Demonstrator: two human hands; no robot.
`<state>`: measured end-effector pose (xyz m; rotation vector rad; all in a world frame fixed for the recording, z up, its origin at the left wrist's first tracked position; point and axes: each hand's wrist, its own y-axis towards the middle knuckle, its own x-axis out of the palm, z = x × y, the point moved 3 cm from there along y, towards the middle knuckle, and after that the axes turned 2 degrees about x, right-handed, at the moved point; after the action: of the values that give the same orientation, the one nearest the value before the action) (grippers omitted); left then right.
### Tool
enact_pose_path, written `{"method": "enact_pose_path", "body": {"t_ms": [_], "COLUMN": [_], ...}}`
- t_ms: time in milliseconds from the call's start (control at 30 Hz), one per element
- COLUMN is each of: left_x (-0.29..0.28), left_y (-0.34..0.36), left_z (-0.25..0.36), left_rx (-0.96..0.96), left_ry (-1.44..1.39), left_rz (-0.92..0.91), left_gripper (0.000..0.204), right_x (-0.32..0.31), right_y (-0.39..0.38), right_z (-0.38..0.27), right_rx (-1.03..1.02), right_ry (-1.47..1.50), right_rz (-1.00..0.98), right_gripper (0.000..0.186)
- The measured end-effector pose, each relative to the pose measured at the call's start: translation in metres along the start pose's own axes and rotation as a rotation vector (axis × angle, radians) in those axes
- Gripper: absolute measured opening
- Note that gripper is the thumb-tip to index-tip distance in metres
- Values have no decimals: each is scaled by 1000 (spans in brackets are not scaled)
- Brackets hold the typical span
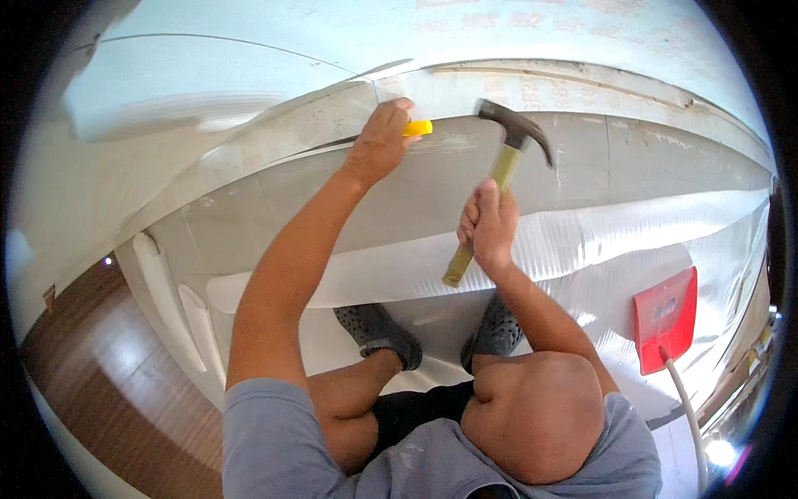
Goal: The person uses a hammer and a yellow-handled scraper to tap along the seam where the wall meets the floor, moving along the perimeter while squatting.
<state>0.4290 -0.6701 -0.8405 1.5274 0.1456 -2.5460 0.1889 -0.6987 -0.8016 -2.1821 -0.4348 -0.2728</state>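
Observation:
My left hand (381, 143) is closed around a tool with a yellow handle (418, 128), held against the lower edge of the pale wall board. The handle's end points right; the hand hides the rest, so its kind cannot be told. In my right hand (493, 219) is a claw hammer (517, 133), gripped low on its yellow-green handle. Its dark head is raised to the right of the yellow handle, apart from it, with the claw to the right. A whitish strip (324, 125) runs along the wall's foot, with a dark gap beneath it near my left wrist.
A rolled edge of white sheeting (573, 241) crosses the floor before my dark clogs (378, 333). At right lies a red dustpan (665, 323) with a long pale handle. Wood flooring (125, 366) shows at left, beside white rolled pieces (170, 299). A thin wood batten (582, 81) runs along the wall.

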Motion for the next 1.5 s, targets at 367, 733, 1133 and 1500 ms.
{"method": "enact_pose_path", "body": {"t_ms": [367,733,1133,1500], "left_x": [-6,-2,-9,-7], "left_y": [-9,-13,-19,-23], "left_z": [-3,-3,-2,-18], "left_rx": [92,38,38,16], "left_ry": [-51,-42,-96,-133], "left_rz": [-3,41,67,70], "left_gripper": [47,54,48,54], "right_x": [-12,-7,-7,3], "right_y": [12,10,8,0], "right_z": [-2,2,0,10], "right_rx": [264,35,146,160], "right_ry": [-328,-185,-422,-266], "right_rz": [-250,-93,-202,-105], "right_gripper": [35,34,31,32]}}
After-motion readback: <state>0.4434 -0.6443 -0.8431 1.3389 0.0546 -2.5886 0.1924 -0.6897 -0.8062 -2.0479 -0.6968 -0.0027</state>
